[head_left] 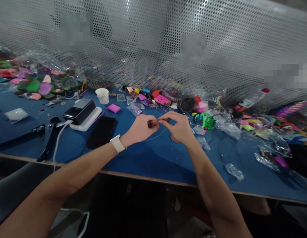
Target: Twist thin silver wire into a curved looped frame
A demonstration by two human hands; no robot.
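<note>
Above the middle of the blue table, my left hand [145,127] is closed around a small dark brown piece [151,124], mostly covered by the fingers. My right hand [177,125] meets it with thumb and forefinger pinched at the fingertips; what they grip is too small to make out. A thin pale strand [157,136] curves just below the two hands. Under the right palm, part of a round brownish thing [174,138] shows on the table. Nearest to my left wrist lies a black phone [102,132].
Behind my hands, clay pieces and clear packets line a perforated metal screen [153,43]. A paper cup [102,96], a pink packet [113,108] and a black device [80,110] stand left. Right are a green striped ball [205,121], plastic wrappers [234,171] and a bottle [251,100].
</note>
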